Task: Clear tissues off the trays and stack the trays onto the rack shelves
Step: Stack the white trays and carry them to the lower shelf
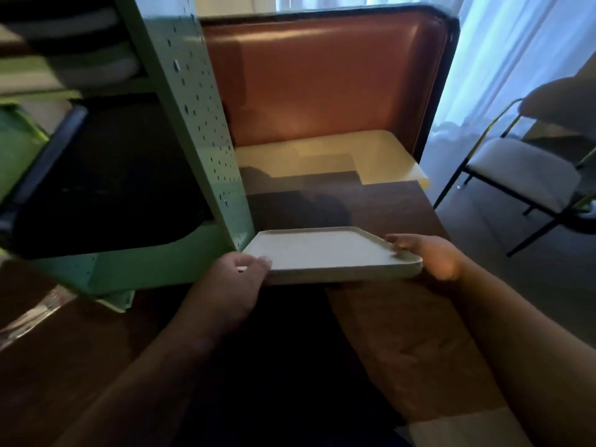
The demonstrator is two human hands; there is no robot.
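A pale grey tray with nothing on it is held level just above the dark wooden table. My left hand grips its near left corner. My right hand grips its right edge. The tray's far left corner is next to the front post of the green perforated rack. On the rack's lower shelf lies a dark tray. Pale trays lie stacked on the upper shelves, blurred. No tissue shows.
A brown padded booth back stands behind the table. A cream tray or board lies at the table's far end. A white-seated chair stands on the floor to the right, by the curtains.
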